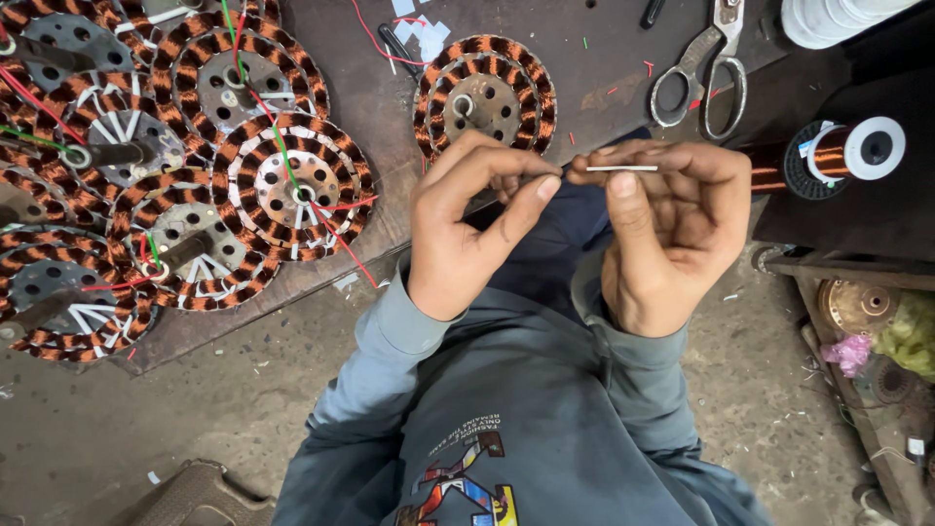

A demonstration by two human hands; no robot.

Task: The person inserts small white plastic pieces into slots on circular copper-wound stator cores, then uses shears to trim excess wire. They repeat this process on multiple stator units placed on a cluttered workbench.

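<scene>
Desk (604,58): dark brown, scuffed, with bits of red and green wire offcut and white paper scraps on it.

Stators: a cluster of wound fan stators (185,166) covers the desk's left side, copper coils in rings around perforated steel hubs, red and green leads trailing over them. One lone stator (484,94) sits apart, just beyond the hands.

Copper wire spool (842,154) at right, lying on its side on a darker ledge. Scissors (703,70) on the desk up right, blades pointing away from the person.

Hands are held up over the desk edge, above the lap, nearly touching each other.

Right hand (667,229): grip clamped on a thin white sleeve (621,169), thumb on top, fingers curled under. Sleeve's long axis runs left-right, roughly level; its free end points toward the left hand.

Left hand (467,224): thumb and forefinger pinched together on something thin and dark, likely a wire end; too fine to tell for sure. It points right, in line with the sleeve's open end, just beside it.

Sleeve looks like a short, straight, narrow, matte white tube.
</scene>
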